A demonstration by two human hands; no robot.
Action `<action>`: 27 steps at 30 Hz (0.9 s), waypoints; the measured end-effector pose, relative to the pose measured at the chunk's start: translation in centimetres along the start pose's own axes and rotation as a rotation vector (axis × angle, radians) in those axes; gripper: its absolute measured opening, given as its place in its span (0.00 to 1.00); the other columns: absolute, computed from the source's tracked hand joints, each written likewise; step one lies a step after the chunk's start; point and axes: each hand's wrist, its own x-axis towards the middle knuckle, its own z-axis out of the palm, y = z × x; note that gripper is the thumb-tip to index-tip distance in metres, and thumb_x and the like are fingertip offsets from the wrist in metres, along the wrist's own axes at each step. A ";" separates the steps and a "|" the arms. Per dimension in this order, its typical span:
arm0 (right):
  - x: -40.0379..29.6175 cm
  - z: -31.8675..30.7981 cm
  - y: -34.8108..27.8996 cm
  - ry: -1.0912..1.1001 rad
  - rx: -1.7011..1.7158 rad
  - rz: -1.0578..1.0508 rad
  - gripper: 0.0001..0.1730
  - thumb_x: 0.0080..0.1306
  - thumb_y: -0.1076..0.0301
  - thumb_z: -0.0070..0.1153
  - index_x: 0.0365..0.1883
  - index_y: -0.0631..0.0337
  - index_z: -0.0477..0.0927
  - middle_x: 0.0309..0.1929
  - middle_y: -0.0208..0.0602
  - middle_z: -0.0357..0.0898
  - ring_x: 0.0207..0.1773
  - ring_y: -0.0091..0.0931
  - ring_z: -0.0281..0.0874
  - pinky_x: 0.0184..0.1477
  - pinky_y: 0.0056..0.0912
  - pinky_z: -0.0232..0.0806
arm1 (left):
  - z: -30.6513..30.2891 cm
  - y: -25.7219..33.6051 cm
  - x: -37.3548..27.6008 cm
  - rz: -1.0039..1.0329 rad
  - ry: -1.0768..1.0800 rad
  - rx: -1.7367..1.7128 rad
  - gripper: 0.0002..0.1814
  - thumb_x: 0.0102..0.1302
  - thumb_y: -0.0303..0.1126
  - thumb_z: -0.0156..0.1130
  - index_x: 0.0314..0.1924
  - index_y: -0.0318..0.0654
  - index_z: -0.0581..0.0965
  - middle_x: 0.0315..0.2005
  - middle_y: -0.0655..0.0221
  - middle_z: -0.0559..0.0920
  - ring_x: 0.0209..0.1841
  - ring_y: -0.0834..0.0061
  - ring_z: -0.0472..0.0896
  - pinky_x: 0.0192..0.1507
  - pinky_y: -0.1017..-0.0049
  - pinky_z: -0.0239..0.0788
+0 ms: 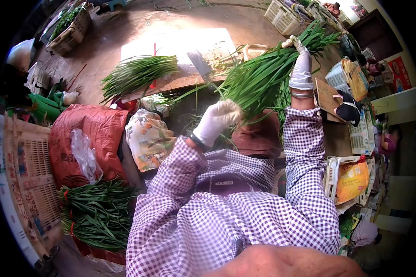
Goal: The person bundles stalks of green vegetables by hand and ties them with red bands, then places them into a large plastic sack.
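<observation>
My right hand point(301, 57), in a white glove, is raised at the far right and grips a large bunch of green leafy stalks point(256, 76) that look like garlic chives. The leaves hang down toward my left hand point(220, 117), also gloved, whose fingers are curled beside the lower leaves. Whether it pinches any of them is hidden. Beyond my left hand, a trimmed pile of similar stalks point(142, 71) lies across a low board point(138, 46). A red strip point(153, 83) passes beneath that pile.
Bundles of chives tied with red bands point(97, 214) lie at left, beside an orange-red sack point(90, 121) with a clear plastic bag point(86, 155) on it. Plastic crates point(34, 166) stand at left and far right. A cardboard piece point(327, 100) is near my right forearm. Other people sit at far right.
</observation>
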 end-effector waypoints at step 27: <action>3.0 -9.4 -0.3 0.290 -0.082 0.095 0.12 0.70 0.64 0.54 0.29 0.61 0.80 0.31 0.35 0.81 0.34 0.29 0.78 0.43 0.32 0.72 | -4.5 -9.8 -0.6 -0.152 -0.077 -0.569 0.31 0.73 0.50 0.55 0.71 0.48 0.63 0.64 0.67 0.73 0.60 0.66 0.75 0.50 0.65 0.72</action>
